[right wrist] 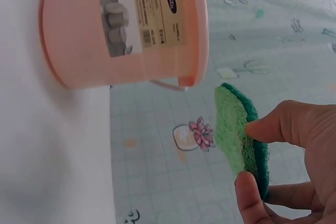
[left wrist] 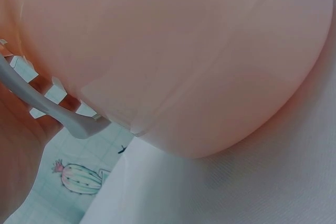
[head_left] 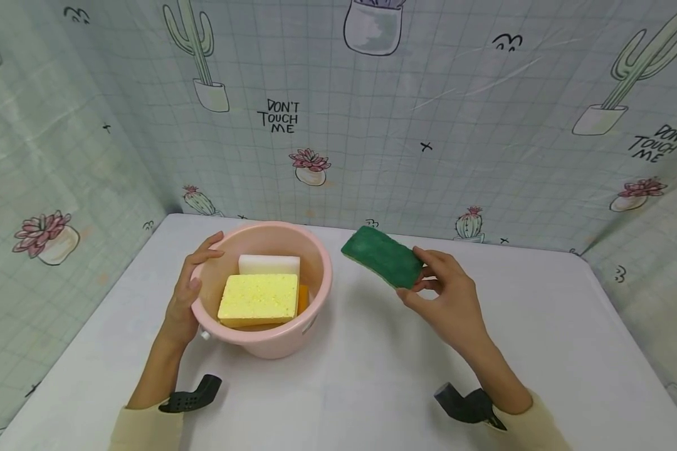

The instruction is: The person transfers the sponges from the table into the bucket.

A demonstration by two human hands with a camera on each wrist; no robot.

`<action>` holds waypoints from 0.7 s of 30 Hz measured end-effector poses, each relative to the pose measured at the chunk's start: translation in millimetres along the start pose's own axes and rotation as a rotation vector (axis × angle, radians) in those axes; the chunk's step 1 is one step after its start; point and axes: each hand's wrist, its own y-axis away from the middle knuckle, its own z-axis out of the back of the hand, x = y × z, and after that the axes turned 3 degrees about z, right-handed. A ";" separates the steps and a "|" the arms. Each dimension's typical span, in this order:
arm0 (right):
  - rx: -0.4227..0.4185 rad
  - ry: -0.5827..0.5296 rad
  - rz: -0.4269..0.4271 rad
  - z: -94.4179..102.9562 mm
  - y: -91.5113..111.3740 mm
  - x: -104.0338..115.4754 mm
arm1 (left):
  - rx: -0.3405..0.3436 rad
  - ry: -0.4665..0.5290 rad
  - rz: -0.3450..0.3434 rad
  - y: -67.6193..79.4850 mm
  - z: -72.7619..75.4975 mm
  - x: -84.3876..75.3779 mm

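A pink bucket stands on the white table, left of the middle. Inside it lie a yellow sponge, a white sponge behind that one, and an orange piece mostly hidden beneath. My left hand holds the bucket's rim from the left, fingers over the edge; the grey handle crosses near the palm in the left wrist view. To the right of the bucket, my right hand pinches one end of a green scouring sponge above the table. Its underside is light green in the right wrist view.
The white table runs back to a curtain printed with cacti, which also hangs along both sides. Black wrist cameras are strapped on both forearms. A paper label is stuck on the bucket's side.
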 end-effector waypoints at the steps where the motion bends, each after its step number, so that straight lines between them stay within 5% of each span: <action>1: 0.004 -0.003 0.005 -1.7 -0.8 1.7 | 0.000 -0.001 0.000 0.1 0.1 -0.1; 21: 0.086 -0.012 0.066 -34.9 -12.2 38.0 | 0.012 0.031 -0.008 -0.3 0.3 1.4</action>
